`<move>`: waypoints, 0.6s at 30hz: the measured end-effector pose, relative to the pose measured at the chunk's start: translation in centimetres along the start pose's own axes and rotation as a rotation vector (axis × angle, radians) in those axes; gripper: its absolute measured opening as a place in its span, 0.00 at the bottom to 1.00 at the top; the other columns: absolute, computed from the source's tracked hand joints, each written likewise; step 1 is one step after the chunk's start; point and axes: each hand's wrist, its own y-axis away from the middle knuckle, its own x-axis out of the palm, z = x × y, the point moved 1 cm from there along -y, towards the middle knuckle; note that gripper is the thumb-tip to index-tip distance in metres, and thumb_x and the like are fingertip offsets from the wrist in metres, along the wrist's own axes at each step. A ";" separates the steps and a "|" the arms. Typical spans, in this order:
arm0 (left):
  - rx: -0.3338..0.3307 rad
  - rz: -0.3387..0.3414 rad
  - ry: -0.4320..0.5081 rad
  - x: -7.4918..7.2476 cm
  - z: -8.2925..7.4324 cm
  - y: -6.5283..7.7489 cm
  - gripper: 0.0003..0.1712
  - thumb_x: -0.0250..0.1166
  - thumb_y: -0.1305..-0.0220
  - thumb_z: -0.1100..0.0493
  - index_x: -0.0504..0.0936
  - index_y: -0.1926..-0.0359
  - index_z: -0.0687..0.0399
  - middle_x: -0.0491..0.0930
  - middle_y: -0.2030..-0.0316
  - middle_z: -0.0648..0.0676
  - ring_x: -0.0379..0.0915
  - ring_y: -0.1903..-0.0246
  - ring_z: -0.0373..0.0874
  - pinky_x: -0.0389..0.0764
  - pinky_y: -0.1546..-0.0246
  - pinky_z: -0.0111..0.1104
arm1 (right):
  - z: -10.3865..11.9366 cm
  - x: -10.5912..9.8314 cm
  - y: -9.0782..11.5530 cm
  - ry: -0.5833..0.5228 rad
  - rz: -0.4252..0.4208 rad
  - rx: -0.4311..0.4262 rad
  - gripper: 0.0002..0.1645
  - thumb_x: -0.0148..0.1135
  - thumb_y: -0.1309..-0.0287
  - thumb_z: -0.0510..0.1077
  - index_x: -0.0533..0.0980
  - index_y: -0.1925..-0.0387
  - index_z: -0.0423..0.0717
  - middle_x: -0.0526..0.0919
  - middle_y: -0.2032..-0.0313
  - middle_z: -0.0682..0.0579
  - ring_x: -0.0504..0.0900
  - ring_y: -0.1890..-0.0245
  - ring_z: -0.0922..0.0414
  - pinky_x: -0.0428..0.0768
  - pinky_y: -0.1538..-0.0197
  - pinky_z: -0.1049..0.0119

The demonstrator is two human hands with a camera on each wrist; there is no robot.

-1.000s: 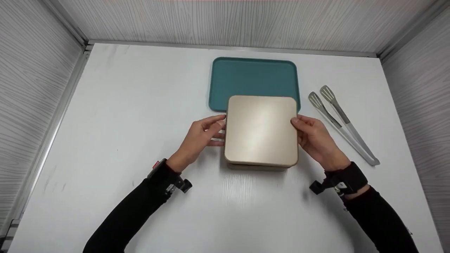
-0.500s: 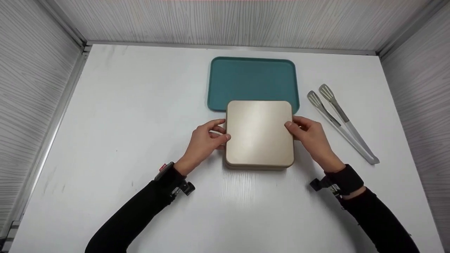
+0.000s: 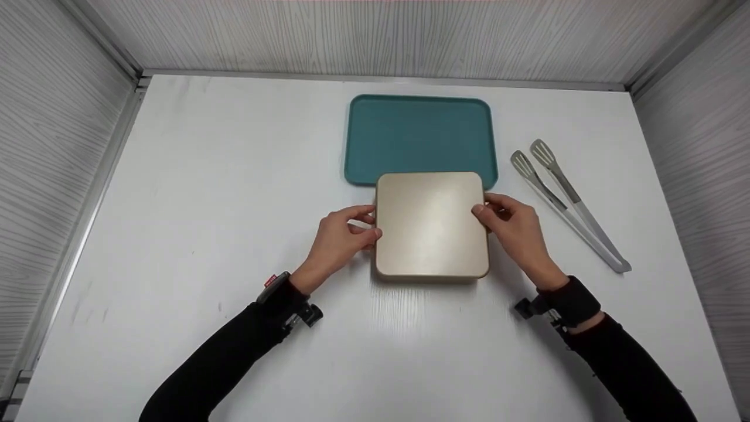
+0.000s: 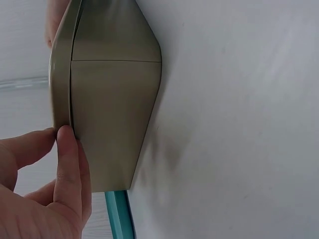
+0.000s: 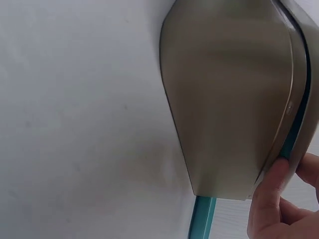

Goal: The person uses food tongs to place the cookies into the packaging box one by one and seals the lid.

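A square gold tin (image 4: 112, 109) stands on the white table in front of me, with its matching flat lid (image 3: 430, 225) over the top. On the left edge of the lid, my left hand (image 3: 340, 240) pinches the rim between thumb and fingers. My right hand (image 3: 515, 234) pinches the opposite edge, thumb on top and fingers below. A dark gap (image 5: 303, 99) shows between lid and body in the right wrist view, while only a thin seam shows in the left wrist view. The inside of the tin is hidden.
Right behind the tin lies a teal tray (image 3: 419, 138), its near edge partly covered by the lid in the head view. Open metal tongs (image 3: 574, 205) with slotted tips lie to the right. Wood-grain panels (image 3: 375, 38) border the table.
Both hands have brought the lid down and slightly toward me, so it now lines up more closely with the tin. The left thumb has come onto the lid's edge. Tray and tongs stay put.
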 end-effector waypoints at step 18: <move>0.016 -0.010 -0.089 0.1 -0.3 0.0 0.30 0.71 0.35 0.65 0.77 0.32 0.63 0.83 0.49 0.58 0.87 0.58 0.45 0.87 0.61 0.32 | -0.1 0.2 -0.2 0.065 0.000 -0.025 0.30 0.67 0.31 0.57 0.81 0.39 0.39 0.82 0.62 0.44 0.84 0.65 0.62 0.84 0.62 0.70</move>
